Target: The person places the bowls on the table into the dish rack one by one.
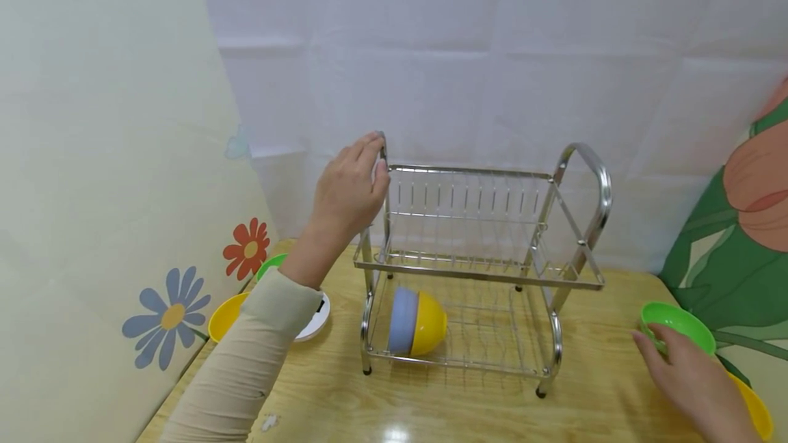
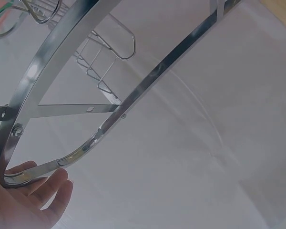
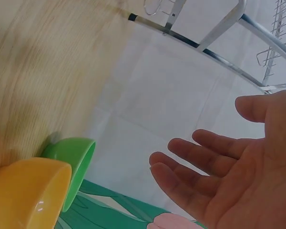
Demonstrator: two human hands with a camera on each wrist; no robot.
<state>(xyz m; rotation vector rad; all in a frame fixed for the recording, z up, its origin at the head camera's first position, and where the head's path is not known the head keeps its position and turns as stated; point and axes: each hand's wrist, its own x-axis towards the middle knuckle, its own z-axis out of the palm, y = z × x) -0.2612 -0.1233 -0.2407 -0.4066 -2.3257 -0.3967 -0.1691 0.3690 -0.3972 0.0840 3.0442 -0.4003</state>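
A two-tier metal dish rack stands on the table. My left hand holds the top of its left handle; in the left wrist view the fingers bend round the metal tube. On the lower tier, a blue bowl and a yellow bowl sit on their sides, one against the other. My right hand is off to the right, relaxed and holding nothing, overlapping the green bowl in the head view. The right wrist view shows a gap between that hand and the green bowl.
Right of the rack, another yellow bowl is partly hidden by my right hand. Left of the rack, behind my left arm, are a white dish, a yellow bowl and a green one. A white sheet hangs behind the rack.
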